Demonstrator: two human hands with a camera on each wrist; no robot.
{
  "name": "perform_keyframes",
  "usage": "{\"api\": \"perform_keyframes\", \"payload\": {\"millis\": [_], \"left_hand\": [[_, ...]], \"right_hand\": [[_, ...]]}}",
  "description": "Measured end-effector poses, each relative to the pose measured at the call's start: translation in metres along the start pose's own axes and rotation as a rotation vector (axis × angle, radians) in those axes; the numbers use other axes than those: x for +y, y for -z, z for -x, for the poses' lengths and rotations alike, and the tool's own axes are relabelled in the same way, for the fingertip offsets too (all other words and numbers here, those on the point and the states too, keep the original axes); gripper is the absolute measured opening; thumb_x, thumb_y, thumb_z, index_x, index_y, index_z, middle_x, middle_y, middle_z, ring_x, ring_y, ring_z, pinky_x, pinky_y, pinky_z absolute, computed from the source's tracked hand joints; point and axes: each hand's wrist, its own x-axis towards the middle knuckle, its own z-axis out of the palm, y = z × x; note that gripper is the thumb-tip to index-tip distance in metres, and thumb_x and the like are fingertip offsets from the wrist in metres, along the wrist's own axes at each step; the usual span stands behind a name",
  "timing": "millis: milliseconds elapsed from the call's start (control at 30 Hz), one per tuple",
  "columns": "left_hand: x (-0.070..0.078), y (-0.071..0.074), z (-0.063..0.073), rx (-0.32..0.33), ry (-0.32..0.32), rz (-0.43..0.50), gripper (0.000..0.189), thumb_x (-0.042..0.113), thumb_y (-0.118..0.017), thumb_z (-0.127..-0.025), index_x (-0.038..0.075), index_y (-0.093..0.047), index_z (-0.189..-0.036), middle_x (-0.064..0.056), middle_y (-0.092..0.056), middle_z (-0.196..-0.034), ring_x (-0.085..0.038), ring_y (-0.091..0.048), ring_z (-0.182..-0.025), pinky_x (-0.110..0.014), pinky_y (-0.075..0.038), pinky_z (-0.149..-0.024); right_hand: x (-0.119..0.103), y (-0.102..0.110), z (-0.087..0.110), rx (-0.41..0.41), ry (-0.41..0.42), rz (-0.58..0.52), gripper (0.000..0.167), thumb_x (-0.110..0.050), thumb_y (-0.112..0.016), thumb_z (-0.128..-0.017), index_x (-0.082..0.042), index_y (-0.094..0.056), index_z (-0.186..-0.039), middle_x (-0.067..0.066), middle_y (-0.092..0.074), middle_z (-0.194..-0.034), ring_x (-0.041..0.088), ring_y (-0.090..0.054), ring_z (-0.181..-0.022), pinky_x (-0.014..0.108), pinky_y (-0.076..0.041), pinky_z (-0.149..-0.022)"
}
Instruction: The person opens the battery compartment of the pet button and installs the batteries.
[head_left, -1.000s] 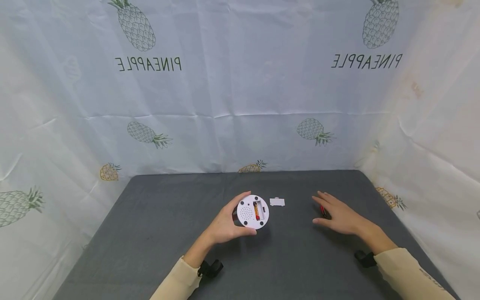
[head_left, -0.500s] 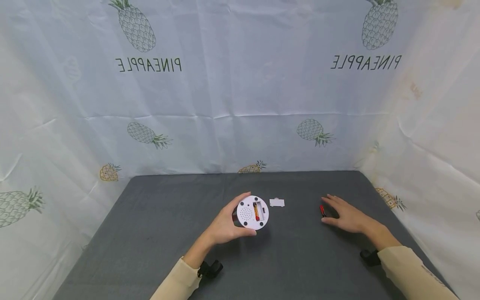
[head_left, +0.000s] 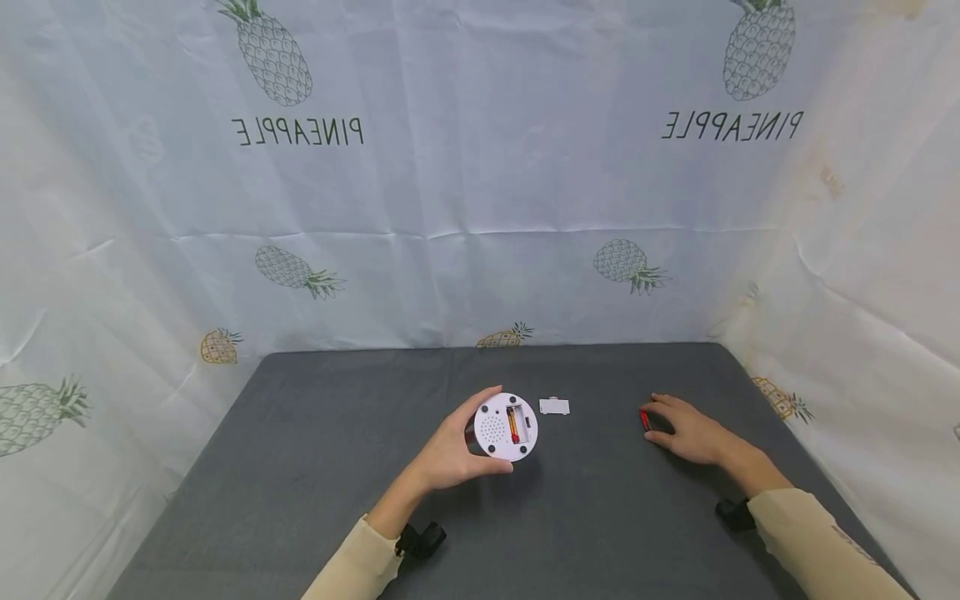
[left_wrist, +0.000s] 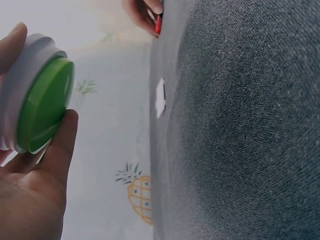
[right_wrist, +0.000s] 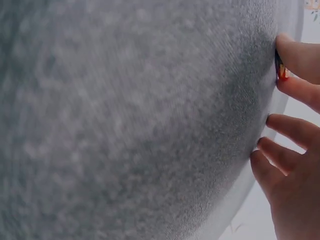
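Observation:
My left hand [head_left: 447, 450] grips a round white device [head_left: 491, 427] by its edge, thumb and fingers on opposite sides. Its flat side faces up in the head view, with a dotted speaker grille, dark feet and an uncovered battery compartment. One orange-and-black battery [head_left: 513, 423] lies along the compartment's left side. The left wrist view shows a green dome [left_wrist: 47, 105] on the other face. Over on the right, my right hand [head_left: 692, 431] pinches a red-and-black battery [head_left: 645, 420] between thumb and index finger, down at the table. Its other fingertips rest on the cloth [right_wrist: 150, 125].
A small white battery cover [head_left: 554, 406] lies flat on the dark grey table [head_left: 315, 467], between the device and the right hand. Behind the table hangs a white curtain [head_left: 465, 175] printed with pineapples, and similar cloth flanks both sides.
The right hand first drew back to the right, exposing the red battery, then its fingers closed in on it. The left hand and the device stayed where they were.

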Motion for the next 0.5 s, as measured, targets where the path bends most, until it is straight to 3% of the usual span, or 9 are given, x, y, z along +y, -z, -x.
{"api": "perform_keyframes", "payload": {"millis": [267, 500], "left_hand": [[-0.001, 0.0, 0.0, -0.003, 0.002, -0.01, 0.1, 0.023, -0.093, -0.074, 0.027, -0.037, -0.157, 0.0, -0.052, -0.137, -0.018, -0.061, -0.106, -0.03, -0.054, -0.086], [-0.003, -0.001, -0.001, -0.005, -0.004, -0.001, 0.1, 0.022, -0.094, -0.074, 0.028, -0.037, -0.156, -0.001, -0.053, -0.136, -0.017, -0.061, -0.106, -0.029, -0.054, -0.086]], "right_hand": [[-0.005, -0.004, -0.007, 0.084, 0.021, -0.015, 0.046, -0.022, -0.076, -0.092, 0.001, -0.062, -0.129, 0.025, -0.061, -0.129, 0.048, -0.056, -0.121, 0.063, -0.044, -0.097], [-0.014, -0.004, -0.012, 0.117, 0.002, -0.101, 0.042, -0.011, -0.077, -0.089, 0.001, -0.061, -0.126, 0.016, -0.069, -0.112, 0.038, -0.066, -0.105, 0.056, -0.052, -0.085]]}}
